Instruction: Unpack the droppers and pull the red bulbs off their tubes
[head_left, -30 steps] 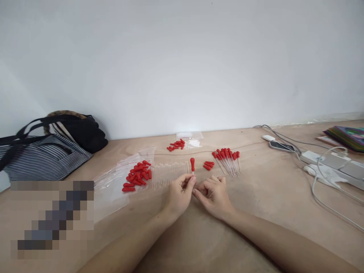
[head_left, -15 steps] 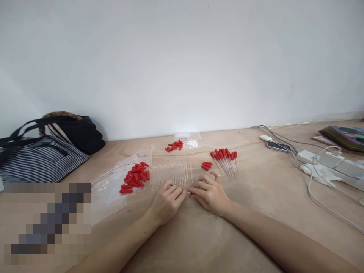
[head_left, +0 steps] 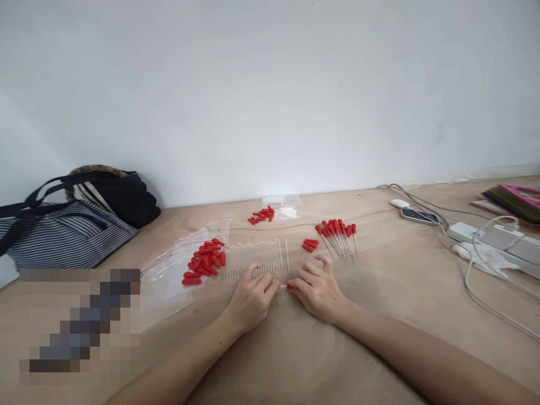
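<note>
My left hand (head_left: 252, 297) pinches a thin clear glass tube (head_left: 283, 287), and most of its length is hidden by the fingers. The tube's other end meets a red rubber bulb (head_left: 289, 287), gripped between the fingertips of my right hand (head_left: 317, 291). How far the tube sits inside the bulb I cannot tell. Beyond my left hand lies a row of loose glass tubes (head_left: 253, 257). A heap of red bulbs (head_left: 206, 260) is to its left. Several loose bulbs (head_left: 310, 245) and a fan of bulb-topped droppers (head_left: 337, 233) lie past my right hand.
Clear plastic bags (head_left: 166, 287) lie under and beside the left heap. Farther back are more red bulbs (head_left: 261, 214) and a small bag (head_left: 284, 202). A striped bag (head_left: 71, 233) stands at left; a power strip (head_left: 523, 247), cables and a dark device (head_left: 418, 216) are at right.
Slightly more of the glass tube and the red bulb shows between my hands. Both hands keep their grip in nearly the same place, while the whole view has shifted slightly.
</note>
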### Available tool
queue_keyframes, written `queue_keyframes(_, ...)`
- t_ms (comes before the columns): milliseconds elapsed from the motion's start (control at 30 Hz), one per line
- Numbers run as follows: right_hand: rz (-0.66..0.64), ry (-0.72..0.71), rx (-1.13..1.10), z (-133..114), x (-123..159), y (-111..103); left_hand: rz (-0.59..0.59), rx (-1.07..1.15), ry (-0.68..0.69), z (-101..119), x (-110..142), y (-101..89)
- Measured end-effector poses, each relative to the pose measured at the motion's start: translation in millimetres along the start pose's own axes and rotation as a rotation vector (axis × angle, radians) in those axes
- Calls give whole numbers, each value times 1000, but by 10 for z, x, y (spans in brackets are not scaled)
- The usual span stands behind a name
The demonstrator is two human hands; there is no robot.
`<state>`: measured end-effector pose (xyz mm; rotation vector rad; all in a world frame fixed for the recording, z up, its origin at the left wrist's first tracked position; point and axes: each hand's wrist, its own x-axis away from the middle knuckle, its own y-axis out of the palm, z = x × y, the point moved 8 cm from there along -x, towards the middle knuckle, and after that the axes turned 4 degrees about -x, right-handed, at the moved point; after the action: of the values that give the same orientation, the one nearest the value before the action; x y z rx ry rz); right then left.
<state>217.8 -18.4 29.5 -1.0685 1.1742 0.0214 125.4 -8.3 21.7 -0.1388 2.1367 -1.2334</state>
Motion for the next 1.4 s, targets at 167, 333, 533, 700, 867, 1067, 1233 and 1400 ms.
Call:
queue_keyframes(167, 5, -58, 82, -78, 22, -27, 13, 16, -28, -15, -6, -29)
queue_keyframes(333, 9, -62, 120, -18, 41, -64, 27, 24, -104, -112, 34, -77)
queue_keyframes(533, 0, 291, 157, 531, 6, 10, 24, 116, -302, -369, 10, -109)
queue_keyframes(700, -32, 491, 203, 854, 23, 58, -167, 477, -661, -699, -227, 107)
queue_keyframes(867, 38, 642, 244, 1160, 152, -143, -358, 564, -869, -851, -489, 495)
queue_keyframes(1067, 49, 762, 288, 1480, 307, -306, -472, 424, -899, -865, -665, 808)
queue_keyframes(1233, -14, 819, 261, 1570, 349, -322, -525, 325, -858, -860, -744, 849)
queue_keyframes(1400, -164, 833, 230, 1533, 331, -153, -538, 273, -815, -835, -824, 872)
